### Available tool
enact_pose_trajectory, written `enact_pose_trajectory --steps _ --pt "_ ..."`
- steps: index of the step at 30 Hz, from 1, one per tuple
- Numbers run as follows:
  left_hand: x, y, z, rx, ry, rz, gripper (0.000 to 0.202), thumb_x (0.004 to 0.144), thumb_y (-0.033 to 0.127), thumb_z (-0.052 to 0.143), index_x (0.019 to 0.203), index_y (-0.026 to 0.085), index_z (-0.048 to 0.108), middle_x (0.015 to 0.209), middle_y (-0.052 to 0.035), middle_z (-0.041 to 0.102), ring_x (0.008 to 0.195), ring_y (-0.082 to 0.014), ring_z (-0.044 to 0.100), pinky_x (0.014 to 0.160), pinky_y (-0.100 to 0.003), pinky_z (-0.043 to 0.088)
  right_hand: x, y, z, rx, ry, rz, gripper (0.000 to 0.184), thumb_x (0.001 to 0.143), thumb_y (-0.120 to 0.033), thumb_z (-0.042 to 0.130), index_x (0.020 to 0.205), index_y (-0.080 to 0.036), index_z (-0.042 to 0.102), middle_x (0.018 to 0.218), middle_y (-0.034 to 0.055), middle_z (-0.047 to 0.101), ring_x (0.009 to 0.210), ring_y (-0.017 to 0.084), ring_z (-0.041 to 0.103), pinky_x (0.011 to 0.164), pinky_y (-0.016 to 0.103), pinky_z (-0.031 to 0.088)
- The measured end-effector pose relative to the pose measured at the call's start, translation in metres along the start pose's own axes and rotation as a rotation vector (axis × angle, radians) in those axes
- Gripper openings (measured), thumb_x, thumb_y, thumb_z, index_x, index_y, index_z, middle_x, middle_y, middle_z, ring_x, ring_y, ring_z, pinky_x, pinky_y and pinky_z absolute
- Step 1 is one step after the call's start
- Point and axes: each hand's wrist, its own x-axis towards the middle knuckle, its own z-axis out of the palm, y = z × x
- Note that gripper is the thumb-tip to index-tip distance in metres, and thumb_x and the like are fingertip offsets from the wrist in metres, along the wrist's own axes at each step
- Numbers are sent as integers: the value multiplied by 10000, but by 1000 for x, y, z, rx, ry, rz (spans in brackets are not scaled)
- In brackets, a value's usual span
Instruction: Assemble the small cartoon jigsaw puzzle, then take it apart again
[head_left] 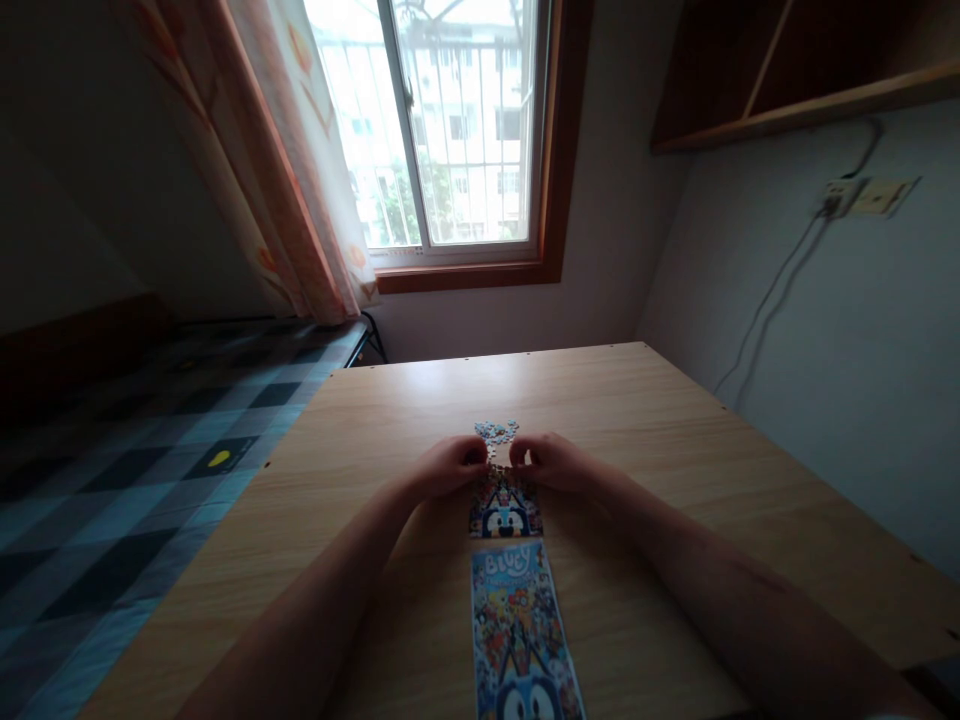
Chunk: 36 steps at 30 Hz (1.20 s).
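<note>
A partly built jigsaw puzzle with a blue cartoon dog lies on the wooden table. A printed picture sheet of the same dog lies nearer me. A small pile of loose puzzle pieces sits just beyond the puzzle. My left hand and my right hand rest at the puzzle's far edge, fingers curled and pinched toward each other. Something small sits between the fingertips, too small to name.
A bed with a checked blue cover stands to the left of the table. Behind the table are a window with a curtain. A wall shelf and a socket with a cable are at the right.
</note>
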Motion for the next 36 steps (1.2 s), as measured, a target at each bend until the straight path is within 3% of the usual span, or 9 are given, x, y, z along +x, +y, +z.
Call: enact_pose_trajectory --steps 12,27,36 --pt "2 -5 -2 -152 -20 -27 279 779 437 613 724 179 523 689 22 505 659 -138 435 598 -257 346 0 11 4 1 14 -48 82 755 -96 675 769 -173 654 743 -34 622 634 73 520 616 163 383" --pt "1 3 3 106 28 -42 91 775 250 560 724 187 519 693 22 543 647 -143 457 586 -261 319 -1 3 7 -106 77 -5 96 754 -110 659 816 -181 639 669 -46 594 587 75 494 612 180 347" --pt "2 1 3 96 41 -39 111 788 245 546 710 192 486 688 26 513 649 -141 433 587 -265 307 -1 4 8 -104 93 0 70 776 -141 649 826 -179 620 687 -42 614 575 73 502 605 182 343"
